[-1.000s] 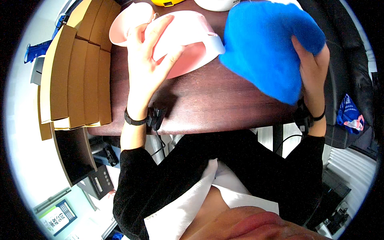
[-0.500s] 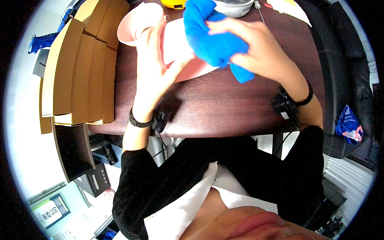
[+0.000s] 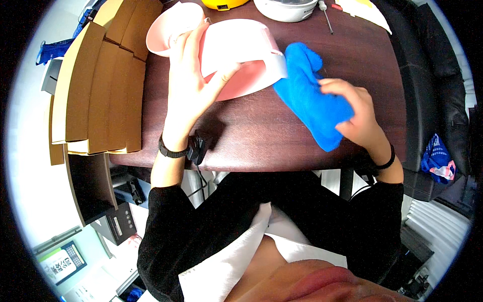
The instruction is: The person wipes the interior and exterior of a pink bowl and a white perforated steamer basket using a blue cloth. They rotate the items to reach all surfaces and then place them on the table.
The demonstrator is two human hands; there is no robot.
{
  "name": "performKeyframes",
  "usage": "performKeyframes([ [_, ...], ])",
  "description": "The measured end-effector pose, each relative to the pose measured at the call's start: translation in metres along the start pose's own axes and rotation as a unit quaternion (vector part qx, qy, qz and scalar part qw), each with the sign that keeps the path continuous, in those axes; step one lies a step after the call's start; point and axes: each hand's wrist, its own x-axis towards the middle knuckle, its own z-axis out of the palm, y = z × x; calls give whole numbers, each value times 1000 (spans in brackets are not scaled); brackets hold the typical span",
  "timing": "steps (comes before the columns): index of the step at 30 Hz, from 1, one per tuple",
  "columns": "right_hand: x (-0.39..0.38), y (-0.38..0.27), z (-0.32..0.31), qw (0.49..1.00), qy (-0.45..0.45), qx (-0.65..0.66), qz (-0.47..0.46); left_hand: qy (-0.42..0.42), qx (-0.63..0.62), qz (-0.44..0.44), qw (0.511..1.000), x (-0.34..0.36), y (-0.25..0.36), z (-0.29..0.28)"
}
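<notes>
A pink plastic object [image 3: 236, 45] with a flared base and a white strip on its right side lies on the dark brown table; I cannot make out its exact kind. A pink round bowl-like part [image 3: 168, 32] sits beyond its left side. My left hand [image 3: 193, 88] grips its left edge, thumb toward the near rim and fingers reaching to the far side. My right hand [image 3: 357, 110], to the right of the pink object, holds a blue cloth [image 3: 314, 98] that trails toward the object's right edge.
Brown cardboard boxes [image 3: 100, 85] stand along the table's left side. At the far edge are a yellow thing [image 3: 224, 4], a white rounded appliance [image 3: 287, 10], a screwdriver [image 3: 326, 15] and a paper sheet [image 3: 367, 11]. A black couch [image 3: 432, 90] borders the right.
My right hand has drawn the blue cloth off the pink object, moving right and toward me. The object's right side now shows. My left hand stays in nearly the same place.
</notes>
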Motion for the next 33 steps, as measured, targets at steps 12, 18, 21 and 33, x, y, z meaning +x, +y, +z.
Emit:
performKeyframes([
  [12,10,-12,26,983,121,120,74,-12,12,7,1000,3,3,0],
  [18,17,9,-3,916,362,127,121,-8,0,7,1000,-2,0,-2],
  [21,23,12,-13,874,440,169,118,-29,-28,16,999,1,-3,-3],
  [33,32,1,-8,933,341,-109,-43,-79,-85,42,992,10,-11,-8],
])
